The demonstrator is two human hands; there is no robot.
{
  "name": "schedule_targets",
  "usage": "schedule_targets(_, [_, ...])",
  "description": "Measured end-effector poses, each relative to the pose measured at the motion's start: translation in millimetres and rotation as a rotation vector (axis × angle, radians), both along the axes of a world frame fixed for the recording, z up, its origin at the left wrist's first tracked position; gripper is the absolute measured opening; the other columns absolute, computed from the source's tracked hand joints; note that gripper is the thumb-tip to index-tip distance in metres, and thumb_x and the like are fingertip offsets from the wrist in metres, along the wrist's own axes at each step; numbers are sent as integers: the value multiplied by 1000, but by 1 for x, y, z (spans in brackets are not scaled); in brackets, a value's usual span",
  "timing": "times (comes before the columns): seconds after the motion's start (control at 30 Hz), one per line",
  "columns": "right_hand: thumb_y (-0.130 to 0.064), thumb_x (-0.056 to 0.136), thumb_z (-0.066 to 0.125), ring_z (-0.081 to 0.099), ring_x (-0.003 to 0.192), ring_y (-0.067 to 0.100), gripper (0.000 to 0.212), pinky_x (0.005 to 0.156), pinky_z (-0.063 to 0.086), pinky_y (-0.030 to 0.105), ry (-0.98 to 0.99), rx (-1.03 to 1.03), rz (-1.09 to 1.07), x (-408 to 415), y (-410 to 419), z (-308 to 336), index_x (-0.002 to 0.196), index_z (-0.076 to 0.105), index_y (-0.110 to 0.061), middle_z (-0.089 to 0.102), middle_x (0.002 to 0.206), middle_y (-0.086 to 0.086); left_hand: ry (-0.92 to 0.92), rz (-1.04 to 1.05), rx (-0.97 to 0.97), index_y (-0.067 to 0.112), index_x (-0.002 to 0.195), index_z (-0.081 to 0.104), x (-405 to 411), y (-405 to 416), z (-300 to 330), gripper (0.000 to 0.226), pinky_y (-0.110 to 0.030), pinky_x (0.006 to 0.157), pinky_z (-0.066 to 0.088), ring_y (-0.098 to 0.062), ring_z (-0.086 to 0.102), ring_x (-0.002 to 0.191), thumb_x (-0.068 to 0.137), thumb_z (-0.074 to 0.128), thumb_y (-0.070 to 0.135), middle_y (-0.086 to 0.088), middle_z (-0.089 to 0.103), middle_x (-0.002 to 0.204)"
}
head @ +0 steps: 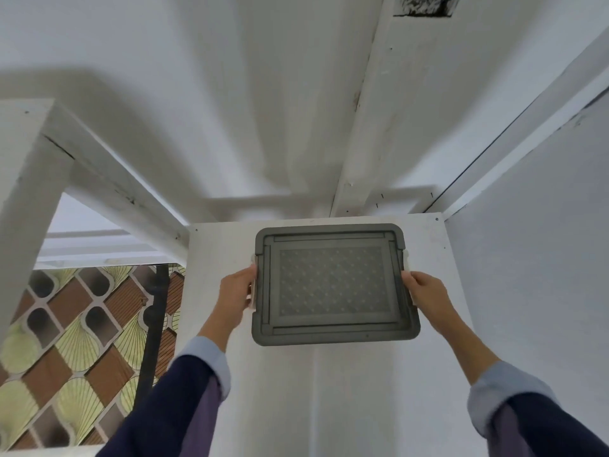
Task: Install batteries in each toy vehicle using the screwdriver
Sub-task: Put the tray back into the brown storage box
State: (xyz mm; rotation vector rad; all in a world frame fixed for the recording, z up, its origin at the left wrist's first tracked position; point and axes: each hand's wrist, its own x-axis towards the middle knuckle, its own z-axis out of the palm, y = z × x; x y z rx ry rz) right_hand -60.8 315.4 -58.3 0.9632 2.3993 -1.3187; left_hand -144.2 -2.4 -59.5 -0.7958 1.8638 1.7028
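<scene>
White table, white walls, patterned floor tiles

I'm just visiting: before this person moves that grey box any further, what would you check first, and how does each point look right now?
1. Left hand grips the box's left side: ok.
2. Right hand grips the right side: ok.
3. Grey lid sits flat on the grey box: ok.
4. Side latches fastened: cannot tell.
5. Toy vehicles, batteries and screwdriver inside: cannot tell, the lid hides the contents.
6. White surface under the box bare around it: ok.
</scene>
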Motion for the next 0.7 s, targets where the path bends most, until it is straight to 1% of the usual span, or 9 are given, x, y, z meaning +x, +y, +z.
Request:
schedule_targets(0.03, [-28,97,47,54,78,25,37,66,47,30,-22,-130,-48,-1,4,2,91,62,5,61,86,19,-50,18,98,6,79,66,1,-7,0,23,-31,63,43,-21,50,68,95,57,20,-6,58,72])
schedule_targets(0.1, [-27,95,51,57,83,25,32,68,51,32,-44,-285,-110,-3,9,7,96,65,2,63,92,15,-101,29,193,4,92,67,1,-15,0,16,-35,67,47,-22,54,71,96,56,14,-7,65,78])
schedule_targets(0.2, [-27,93,56,58,83,26,26,67,51,32,-81,-330,-119,-7,14,8,94,64,-2,63,91,14,-107,-21,184,2,95,64,-1,-10,0,11,-32,65,48,-20,55,69,95,56,9,-6,65,77])
schedule_targets(0.27, [-27,89,62,55,78,26,29,67,49,32,-124,-264,-107,-12,15,1,87,59,2,57,85,15,-93,-72,113,2,89,61,-4,-3,1,7,-31,64,49,-20,57,69,91,61,8,-7,63,79])
schedule_targets(0.33, [-31,84,67,49,73,26,32,66,45,33,-171,-110,-79,-18,13,-7,79,52,-2,49,79,14,-80,-107,13,-1,87,57,-10,-1,-7,14,-36,70,51,-25,58,76,88,67,9,-11,61,85])
schedule_targets(0.4, [-33,82,69,44,69,25,36,64,40,33,-183,-2,-75,-21,10,-12,75,46,-6,44,76,13,-64,-174,-105,3,87,54,-15,-3,-14,20,-41,77,49,-28,54,82,87,70,14,-12,56,89])
schedule_targets(0.53, [-33,82,68,39,59,20,41,56,33,28,-143,72,-76,-19,7,-14,66,40,-8,36,64,9,-49,-262,-281,8,82,50,-18,-5,-27,28,-45,78,48,-26,49,82,85,72,24,-12,50,88])
schedule_targets(0.6, [-34,83,68,37,57,19,42,54,30,27,-139,103,-65,-19,5,-14,65,39,-8,34,61,7,-41,-266,-314,5,81,51,-17,-3,-26,29,-45,78,48,-28,49,81,86,71,25,-13,50,86])
schedule_targets(0.7, [-36,83,67,38,59,21,42,55,30,27,-124,117,-92,-17,3,-14,66,43,-6,37,62,10,0,-206,-247,-1,91,57,-10,0,-19,26,-42,77,48,-27,52,81,87,70,22,-12,56,86])
